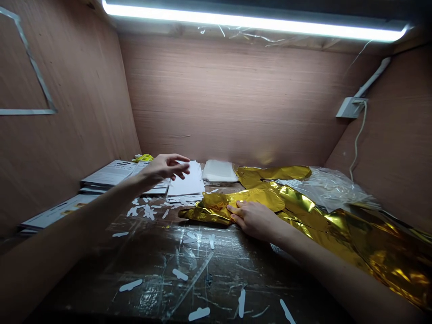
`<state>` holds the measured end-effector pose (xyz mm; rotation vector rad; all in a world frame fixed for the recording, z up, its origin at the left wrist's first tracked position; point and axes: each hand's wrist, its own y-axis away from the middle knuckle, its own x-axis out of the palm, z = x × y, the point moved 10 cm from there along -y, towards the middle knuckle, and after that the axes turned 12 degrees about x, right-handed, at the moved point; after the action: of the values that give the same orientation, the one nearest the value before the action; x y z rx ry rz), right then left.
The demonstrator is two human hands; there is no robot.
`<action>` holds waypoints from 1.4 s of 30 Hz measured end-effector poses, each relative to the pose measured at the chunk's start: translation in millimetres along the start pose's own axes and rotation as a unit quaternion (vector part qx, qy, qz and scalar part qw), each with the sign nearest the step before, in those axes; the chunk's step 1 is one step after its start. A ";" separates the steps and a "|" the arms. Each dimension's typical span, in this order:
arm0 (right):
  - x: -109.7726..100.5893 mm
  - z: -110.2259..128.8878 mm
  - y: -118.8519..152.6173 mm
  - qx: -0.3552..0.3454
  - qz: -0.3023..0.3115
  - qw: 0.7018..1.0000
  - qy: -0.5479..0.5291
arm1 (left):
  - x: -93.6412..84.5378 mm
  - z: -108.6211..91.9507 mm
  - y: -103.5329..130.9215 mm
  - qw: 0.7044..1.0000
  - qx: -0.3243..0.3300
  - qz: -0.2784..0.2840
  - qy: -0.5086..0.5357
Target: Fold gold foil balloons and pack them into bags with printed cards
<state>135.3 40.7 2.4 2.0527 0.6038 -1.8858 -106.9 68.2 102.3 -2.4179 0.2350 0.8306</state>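
While I hold my left hand [168, 166] near the white paper stack [192, 180], its fingers released and loosely bent, my right hand [254, 220] rests on gold foil [212, 211] spread across the counter's [148, 252] middle and right; whether those fingers pinch it, I cannot tell.

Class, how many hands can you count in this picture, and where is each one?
2. The left hand is raised beside the stack of white sheets; the right hand rests on the gold foil. No other hand shows.
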 end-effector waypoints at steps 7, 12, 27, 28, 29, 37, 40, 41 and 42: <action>-1.3 2.1 1.0 -0.010 0.000 1.000 -0.003 | 48.5 14.5 17.2 0.971 -0.041 0.236 0.003; -1.8 1.4 0.3 -0.008 -0.006 1.000 0.000 | 93.0 4.2 24.3 0.960 -0.018 0.278 -0.010; 5.6 -1.8 -4.1 -0.018 -0.003 1.000 0.001 | 122.2 10.6 42.3 0.930 -0.048 0.350 0.096; 6.8 -2.7 -4.9 -0.018 0.000 1.000 0.001 | 118.8 8.0 43.0 0.930 -0.042 0.356 0.078; 7.5 -3.3 -5.5 -0.018 0.001 1.000 0.000 | 114.9 4.6 42.4 0.933 -0.030 0.354 0.061; 6.1 -5.2 -7.0 -0.018 -0.006 1.000 0.006 | 114.8 -7.9 35.0 0.961 0.020 0.275 0.018; 6.2 -8.5 -7.3 -0.013 0.011 1.000 0.000 | 120.7 -4.0 37.5 0.953 0.022 0.298 0.057; 6.4 -10.3 -7.4 -0.008 0.017 1.000 -0.003 | 120.1 -2.4 37.9 0.950 0.022 0.304 0.062; 6.6 -11.9 -7.6 -0.003 0.022 1.000 -0.007 | 118.9 -0.9 38.3 0.948 0.024 0.312 0.059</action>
<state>142.3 53.7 -2.4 2.0298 0.5567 -1.8696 -25.1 38.2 12.9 -2.3637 1.0942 0.9186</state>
